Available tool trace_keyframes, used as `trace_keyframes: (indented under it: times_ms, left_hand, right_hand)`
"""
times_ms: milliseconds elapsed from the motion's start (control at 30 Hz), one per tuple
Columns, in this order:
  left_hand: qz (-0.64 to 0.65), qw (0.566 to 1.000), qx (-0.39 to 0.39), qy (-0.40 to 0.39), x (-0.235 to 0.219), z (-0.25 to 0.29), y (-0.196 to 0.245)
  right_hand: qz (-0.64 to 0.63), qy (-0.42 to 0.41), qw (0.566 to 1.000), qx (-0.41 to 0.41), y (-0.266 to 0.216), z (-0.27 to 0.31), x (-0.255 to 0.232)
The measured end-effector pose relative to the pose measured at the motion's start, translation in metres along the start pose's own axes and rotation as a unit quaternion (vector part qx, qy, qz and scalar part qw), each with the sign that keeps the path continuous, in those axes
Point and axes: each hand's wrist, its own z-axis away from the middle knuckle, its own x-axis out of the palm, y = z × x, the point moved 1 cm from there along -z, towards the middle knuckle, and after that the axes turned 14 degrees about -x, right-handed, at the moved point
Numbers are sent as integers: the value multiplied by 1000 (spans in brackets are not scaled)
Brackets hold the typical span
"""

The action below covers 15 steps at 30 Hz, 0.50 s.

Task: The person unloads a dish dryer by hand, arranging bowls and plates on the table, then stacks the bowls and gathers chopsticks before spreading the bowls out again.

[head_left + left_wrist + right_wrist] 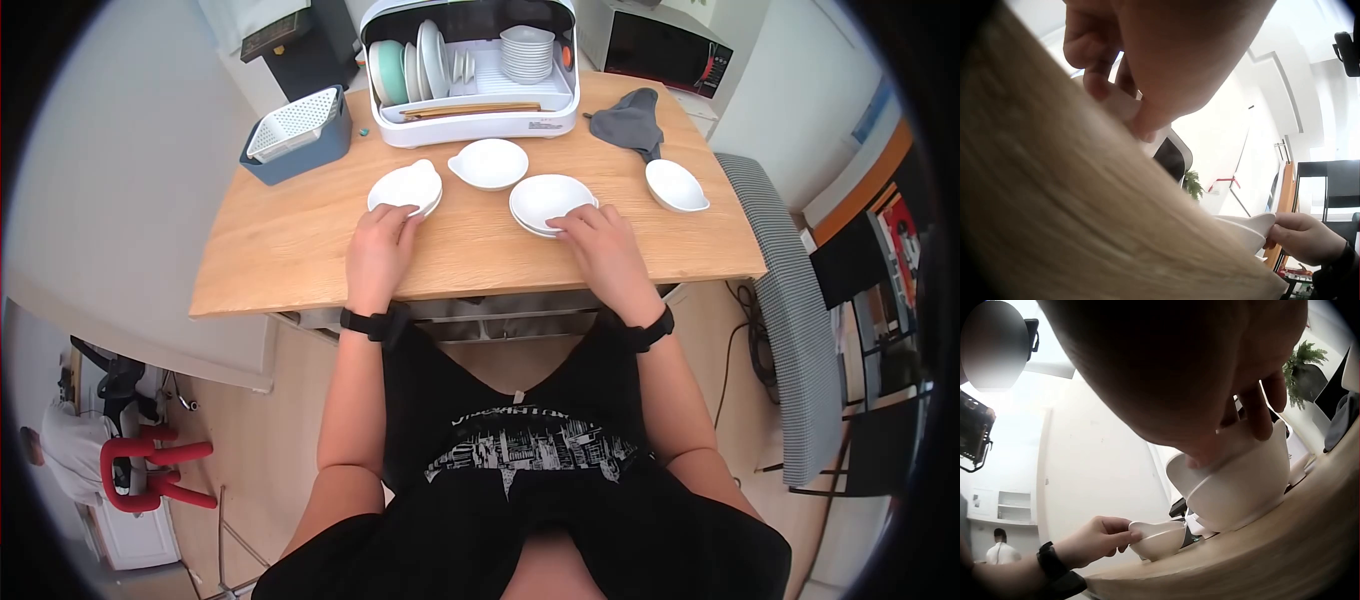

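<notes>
My left hand (378, 248) pinches the near rim of a small stack of white spouted bowls (402, 185) on the table's left half. At the right, my right hand (608, 252) grips the rim of another white bowl stack (545, 200), thumb over the inner side and fingers at the outer wall. Seen from the right wrist, one bowl sits nested in another (1241, 487), tilted a little. Between and behind the two stacks stands a single white bowl (490, 163). One more white spouted bowl (676, 186) stands at the far right.
A white dish cabinet (480, 122) with plates, small bowls and chopsticks stands at the back of the wooden table (300, 250). Left of it is a blue basket (300, 155) with a white strainer. A grey cloth (628, 122) lies back right; a grey bench (790, 320) flanks the table.
</notes>
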Motion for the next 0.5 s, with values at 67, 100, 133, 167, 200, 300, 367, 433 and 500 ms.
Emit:
trace_keyframes:
  times_ms: [67,100,133,167,200,300,367,433,500]
  left_hand:
    - [-20,999,31,10,0,1,-5]
    - [-40,997,63,21,1,1,-7]
    - [-40,997,65,21,0,2,-5]
    - [-44,998,41,10,-3,2,-3]
    - [-49,999,18,-1,-5,2,-2]
    - [-49,997,-38,-38,-4,-1,-11]
    - [-36,999,-22,-30,0,-3,-17]
    - [-20,1000,-7,-21,3,-5,-14]
    - [60,997,-42,-24,2,-9,-8]
  right_hand:
    - [-37,8,999,-1,11,2,-7]
    - [-54,39,997,37,25,7,-13]
    - [-72,71,992,75,41,13,-21]
    - [-32,79,991,107,59,22,-30]
    - [6,88,986,140,79,33,-39]
    - [29,83,976,199,128,69,-49]
    - [82,38,977,192,148,85,-49]
    - [109,10,973,203,155,89,-47]
    - [121,20,970,209,148,87,-45]
